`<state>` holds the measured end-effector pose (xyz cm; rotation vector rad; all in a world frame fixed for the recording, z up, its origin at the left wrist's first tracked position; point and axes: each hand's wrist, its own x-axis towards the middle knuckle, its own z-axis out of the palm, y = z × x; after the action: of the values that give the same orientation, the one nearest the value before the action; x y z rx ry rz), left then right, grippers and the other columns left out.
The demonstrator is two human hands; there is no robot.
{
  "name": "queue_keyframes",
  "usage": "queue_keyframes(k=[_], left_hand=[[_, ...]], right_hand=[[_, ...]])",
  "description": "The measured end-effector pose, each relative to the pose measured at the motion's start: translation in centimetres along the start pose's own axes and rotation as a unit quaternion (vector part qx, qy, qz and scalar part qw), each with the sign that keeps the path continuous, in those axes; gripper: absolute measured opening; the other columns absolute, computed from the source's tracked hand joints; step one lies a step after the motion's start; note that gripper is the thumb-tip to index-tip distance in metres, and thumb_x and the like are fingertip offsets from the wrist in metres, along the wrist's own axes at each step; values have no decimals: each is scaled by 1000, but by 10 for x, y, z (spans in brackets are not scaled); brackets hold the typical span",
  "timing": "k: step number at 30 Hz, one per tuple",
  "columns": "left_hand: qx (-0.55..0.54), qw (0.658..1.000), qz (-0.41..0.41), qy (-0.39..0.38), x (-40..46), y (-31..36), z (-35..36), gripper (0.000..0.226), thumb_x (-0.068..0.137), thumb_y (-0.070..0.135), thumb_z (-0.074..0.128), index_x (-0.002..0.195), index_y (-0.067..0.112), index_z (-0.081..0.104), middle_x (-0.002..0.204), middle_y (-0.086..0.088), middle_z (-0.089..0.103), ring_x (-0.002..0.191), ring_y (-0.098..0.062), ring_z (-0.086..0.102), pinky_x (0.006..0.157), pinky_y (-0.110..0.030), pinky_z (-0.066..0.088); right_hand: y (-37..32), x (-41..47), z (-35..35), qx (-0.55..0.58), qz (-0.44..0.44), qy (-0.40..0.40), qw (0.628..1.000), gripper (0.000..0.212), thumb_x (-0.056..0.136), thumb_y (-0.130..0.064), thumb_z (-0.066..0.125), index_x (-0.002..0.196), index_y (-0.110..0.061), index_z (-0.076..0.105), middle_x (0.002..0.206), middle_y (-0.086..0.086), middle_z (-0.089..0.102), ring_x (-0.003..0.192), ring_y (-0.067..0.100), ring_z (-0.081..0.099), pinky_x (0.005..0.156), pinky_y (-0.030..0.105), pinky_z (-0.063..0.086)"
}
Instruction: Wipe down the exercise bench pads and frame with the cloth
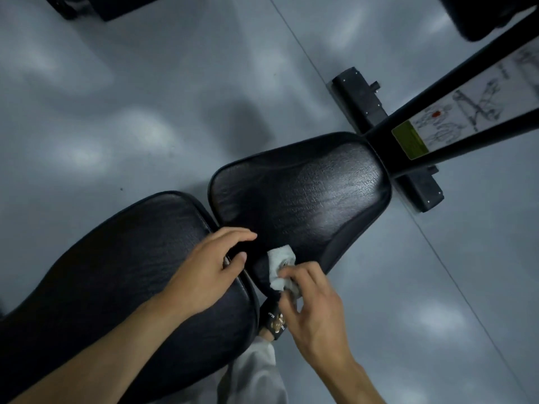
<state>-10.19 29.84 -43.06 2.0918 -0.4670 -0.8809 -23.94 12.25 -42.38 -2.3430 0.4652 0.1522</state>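
Two black padded sections make up the bench: a seat pad (303, 196) in the middle and a longer back pad (122, 275) at the lower left. My right hand (312, 310) grips a small white cloth (281, 268) and holds it against the near corner of the seat pad. My left hand (210, 272) rests on the end of the back pad, beside the gap between the pads, with its fingers reaching over to the seat pad's edge. The black frame post (455, 121) with an exercise label rises at the upper right.
The bench's black foot bar (367, 103) lies across the grey floor (116, 112) behind the seat pad. Dark equipment shows at the top left (84, 7) and top right (478, 16). My foot in a black sandal (272, 320) and light trouser leg stand under the pads.
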Motion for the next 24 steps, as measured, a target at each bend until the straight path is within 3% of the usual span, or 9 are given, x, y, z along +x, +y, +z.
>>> queue_keyframes(k=[3, 6, 10, 13, 17, 22, 24], left_hand=[[-79, 996, 32, -29, -5, 44, -15, 28, 100, 24, 64, 124, 40, 64, 130, 25, 59, 125, 2, 56, 102, -26, 48], [-51, 997, 48, -38, -16, 73, -26, 22, 97, 28, 69, 117, 38, 67, 120, 23, 63, 116, -1, 61, 97, -24, 50], [-67, 997, 6, -35, -40, 107, -48, 16, 94, 35, 71, 110, 39, 70, 109, 19, 69, 107, -4, 66, 95, -37, 55], [-72, 996, -3, -51, -58, 134, -62, 12, 93, 36, 73, 104, 37, 72, 104, 17, 68, 103, -6, 67, 95, -39, 55], [-44, 998, 28, -44, -91, 191, -89, 6, 93, 28, 73, 93, 33, 71, 96, 12, 66, 98, -12, 64, 91, -40, 53], [-3, 996, 84, -29, -130, 262, -126, 2, 95, 36, 70, 94, 35, 68, 96, 14, 69, 102, -8, 62, 89, -28, 48], [-25, 993, 109, -40, -140, 288, -139, 1, 97, 30, 69, 96, 30, 68, 97, 12, 71, 98, -9, 65, 89, -29, 50]], right_hand=[[-22, -11, -19, -24, -57, 2, 998, 27, 90, -20, 57, 113, -33, 63, 114, -19, 52, 94, 9, 58, 67, 25, 51], [-43, -15, -45, -52, -94, 23, 994, 25, 90, -21, 53, 110, -31, 65, 112, -17, 53, 92, 13, 59, 63, 25, 51], [-84, -22, -94, -71, -131, 64, 987, 25, 90, -18, 53, 110, -32, 60, 109, -15, 53, 88, 16, 57, 62, 23, 47], [-110, -31, -122, -75, -144, 76, 984, 24, 91, -14, 52, 108, -27, 63, 110, -12, 53, 87, 20, 58, 63, 29, 50], [-150, -55, -162, -27, -86, 42, 995, 26, 87, -11, 55, 110, -22, 64, 110, -8, 55, 88, 18, 58, 73, 36, 52], [-208, -77, -222, 154, 22, 40, 987, 36, 84, -6, 66, 113, -25, 59, 110, -14, 57, 99, 5, 59, 82, 13, 44], [-229, -79, -250, 235, 54, 9, 970, 47, 82, -14, 67, 124, -31, 54, 125, -15, 55, 116, 2, 56, 91, 14, 44]])
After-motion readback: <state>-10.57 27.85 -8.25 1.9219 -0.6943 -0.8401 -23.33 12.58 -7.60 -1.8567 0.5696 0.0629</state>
